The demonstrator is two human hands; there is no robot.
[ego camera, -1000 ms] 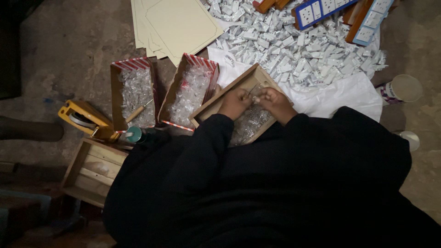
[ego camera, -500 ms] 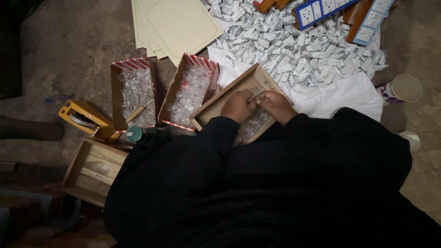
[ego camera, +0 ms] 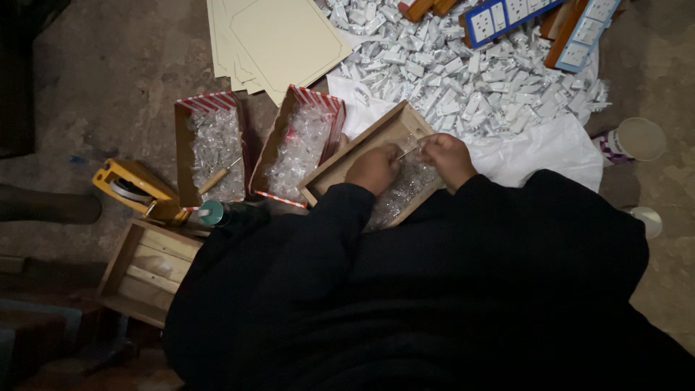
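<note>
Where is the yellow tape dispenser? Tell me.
In the head view, the yellow tape dispenser lies on the floor at left, beside the left striped box, above the wooden crate.

This is looking like a small packing workshop on a bare concrete floor (ego camera: 108, 80): white switch parts (ego camera: 470, 80) are lying heaped on a sheet, cardboard sheets (ego camera: 279, 40) are stacking up, and striped boxes (ego camera: 213, 145), a tape dispenser (ego camera: 134, 188) and wooden trays (ego camera: 148, 271) are sitting around.

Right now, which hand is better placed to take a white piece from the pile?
Probably the right hand: it rests at the wooden tray's far end, beside the white pile. The left hand sits farther back.
</note>
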